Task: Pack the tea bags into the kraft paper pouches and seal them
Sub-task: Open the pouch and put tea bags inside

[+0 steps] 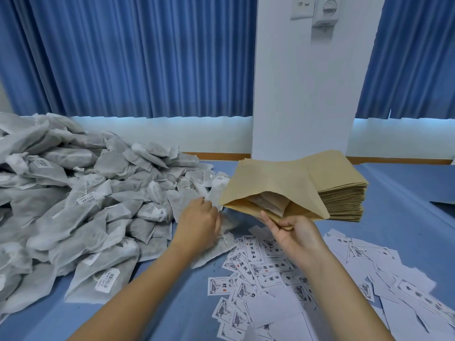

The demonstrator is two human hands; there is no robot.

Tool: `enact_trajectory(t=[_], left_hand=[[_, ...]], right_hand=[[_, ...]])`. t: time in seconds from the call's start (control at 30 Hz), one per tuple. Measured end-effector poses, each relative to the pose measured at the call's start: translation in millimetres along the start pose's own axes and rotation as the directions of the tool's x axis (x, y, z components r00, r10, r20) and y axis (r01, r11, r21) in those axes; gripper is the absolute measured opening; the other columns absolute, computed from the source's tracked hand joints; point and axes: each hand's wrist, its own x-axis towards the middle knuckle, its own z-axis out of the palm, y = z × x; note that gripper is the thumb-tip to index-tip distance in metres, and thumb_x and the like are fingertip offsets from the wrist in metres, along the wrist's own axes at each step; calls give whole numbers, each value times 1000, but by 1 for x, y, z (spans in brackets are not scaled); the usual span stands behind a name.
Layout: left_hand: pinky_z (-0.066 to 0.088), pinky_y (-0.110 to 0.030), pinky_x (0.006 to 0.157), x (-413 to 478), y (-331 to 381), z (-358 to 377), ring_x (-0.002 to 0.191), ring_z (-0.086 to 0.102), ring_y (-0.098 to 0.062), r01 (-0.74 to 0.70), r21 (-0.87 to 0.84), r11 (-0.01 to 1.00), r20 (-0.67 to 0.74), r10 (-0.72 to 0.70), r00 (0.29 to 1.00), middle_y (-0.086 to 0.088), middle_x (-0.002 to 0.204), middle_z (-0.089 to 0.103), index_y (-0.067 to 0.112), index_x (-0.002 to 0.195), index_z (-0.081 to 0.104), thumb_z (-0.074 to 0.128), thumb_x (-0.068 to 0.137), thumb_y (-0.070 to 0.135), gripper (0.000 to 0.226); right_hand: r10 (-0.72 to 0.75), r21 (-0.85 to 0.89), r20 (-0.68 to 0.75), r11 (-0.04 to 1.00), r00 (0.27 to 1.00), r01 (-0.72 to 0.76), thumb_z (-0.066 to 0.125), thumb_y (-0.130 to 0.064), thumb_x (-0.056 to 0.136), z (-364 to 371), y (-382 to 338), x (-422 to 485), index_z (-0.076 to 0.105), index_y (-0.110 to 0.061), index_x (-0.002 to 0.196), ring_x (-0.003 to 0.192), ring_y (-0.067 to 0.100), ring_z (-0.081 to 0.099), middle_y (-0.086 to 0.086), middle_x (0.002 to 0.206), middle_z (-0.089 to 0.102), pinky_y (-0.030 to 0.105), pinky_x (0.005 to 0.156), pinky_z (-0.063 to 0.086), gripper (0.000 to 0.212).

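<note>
Held clear of the table in the right hand (pixel 295 237): one kraft paper pouch (pixel 275 188), thumb and curled fingers pinching the lower lip of its mouth. Long axis running away from the person and upward, mouth gaping back toward the person and a little left, with at least one pale tea bag showing inside. Just beside the mouth's left corner, the left hand (pixel 200 217), knuckles up, fingers bent down onto the near edge of the tea bag heap (pixel 86 193); too blurred to tell whether pinching a bag or merely touching. Hence the relation that matters, as a judgement: loose tea bags lying to the left of the open mouth, the left hand by far the nearer, only a short carry rightward into the opening, each bag probably best turned lengthwise to match the pouch's axis. Directly behind the held pouch and partly hidden by it, a tall stack of flat kraft pouches (pixel 342 193). Below both hands, a scatter of printed paper labels (pixel 258 267) among plain white slips, likely meant for sealing, none yet on this pouch. Under everything, a blue table covering (pixel 172 303). Beyond the table, a white pillar (pixel 302 94) carrying a switch plate (pixel 302 7), with blue pleated curtains (pixel 147 57) on either side.
</note>
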Motion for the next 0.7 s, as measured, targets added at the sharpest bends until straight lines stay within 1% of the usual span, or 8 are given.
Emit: enact_trajectory(t=[0.07, 0.17, 0.27, 0.37, 0.43, 0.5, 0.6, 0.7], left_hand=[[33, -29, 56, -8, 10, -1, 65, 51, -22, 77, -25, 997, 169, -72, 983, -3, 64, 52, 9, 52, 57, 68, 71, 23, 26], [38, -38, 91, -11, 13, 5, 116, 39, -26, 276, -8, 961, 454, -243, 857, -8, 118, 43, 9, 97, 61, 44, 84, 54, 50], [39, -45, 100, -11, 19, 11, 127, 35, -31, 366, -250, 896, 680, -107, 726, -14, 145, 23, 9, 132, 33, 53, 82, 65, 78], [38, -52, 103, -18, 23, 20, 135, 23, -39, 331, -173, 927, 761, -87, 642, -13, 153, 9, 28, 150, 9, 57, 79, 68, 95], [39, -55, 100, -20, 21, 23, 132, 24, -43, 414, -161, 896, 774, -145, 616, -10, 152, 12, 41, 148, 10, 58, 80, 64, 86], [42, -53, 96, -20, 18, 21, 124, 32, -43, 428, -135, 893, 757, -186, 626, -9, 144, 24, 48, 142, 19, 55, 85, 56, 68], [44, -48, 90, -20, 18, 16, 111, 38, -40, 365, -96, 926, 711, -193, 677, -9, 127, 33, 41, 137, 33, 45, 96, 33, 43], [45, -47, 91, -20, 19, 7, 107, 41, -38, 407, -128, 905, 649, -234, 724, -9, 124, 33, 38, 134, 38, 43, 96, 15, 45]], right_hand=[[2, -5, -4, 1000, 1000, -3, 27, 24, 81, 0, 1, 0, 47, -2, 95, 112, 44, 49, 23, 114, 39, 44, 60, 60, 36], [-9, -16, -13, 1000, 1000, 9, 27, 24, 81, 2, 3, -1, 47, -3, 87, 108, 40, 50, 20, 106, 40, 44, 59, 60, 34], [-10, -26, -18, 1000, 1000, 10, 27, 24, 82, 2, 2, -3, 47, -2, 86, 105, 38, 51, 20, 107, 38, 45, 60, 60, 32], [0, -21, -21, 1000, 1000, 0, 28, 23, 82, 1, 0, -4, 47, 1, 94, 121, 47, 44, 26, 119, 35, 45, 61, 60, 32], [1, -20, -17, 1000, 1000, -2, 28, 23, 82, 1, 0, -4, 47, 2, 95, 124, 47, 42, 29, 125, 34, 46, 61, 60, 31], [3, -28, -18, 1000, 1000, -4, 27, 23, 82, 1, 1, -3, 46, 3, 95, 122, 49, 44, 31, 129, 33, 45, 62, 60, 30], [-1, -45, -12, 999, 1000, 0, 26, 23, 81, 0, 3, 0, 47, 1, 93, 119, 52, 47, 27, 119, 40, 40, 57, 59, 32], [-14, -72, -1, 997, 1000, 14, 26, 22, 82, 0, 5, 1, 47, 0, 87, 116, 50, 49, 26, 108, 45, 40, 59, 59, 32]])
